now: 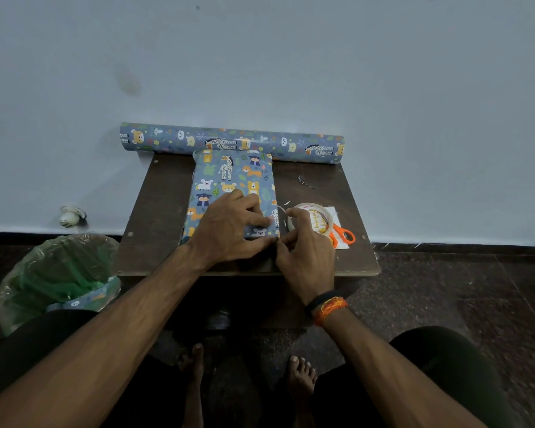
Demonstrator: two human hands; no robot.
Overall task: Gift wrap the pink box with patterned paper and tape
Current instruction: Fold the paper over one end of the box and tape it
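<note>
Speckled dark stone flooring and a pale blue wall frame a small dark-brown wooden table (155, 211), viewed from above by a seated person whose bare feet show at the bottom edge. Nearest on the table, the left hand (229, 230) rests palm-down on the near end of the flat rectangular box wrapped in blue animal-patterned paper (229, 180), its fingers curled over the near-right corner and its thumb pressing the near edge. Just right of it, the right hand (306, 251), wearing black and orange thread bands at the wrist, pinches with thumb and forefinger at that same corner; what it pinches, tape end or paper flap, is too small to tell. No pink shows anywhere on the box. Its long axis runs away from the person toward the wall, so the seam being worked lies at the near short end, directly under both hands, the right hand nearer to the supplies. Just beyond the right hand lies a roll of clear adhesive tape (314, 219), touching or overlapping orange-handled scissors (342, 236). Farthest, against the wall, a long roll of matching blue animal-patterned paper (232, 143) lies crosswise. Left of the table stands a bin lined with green plastic (56, 279).
</note>
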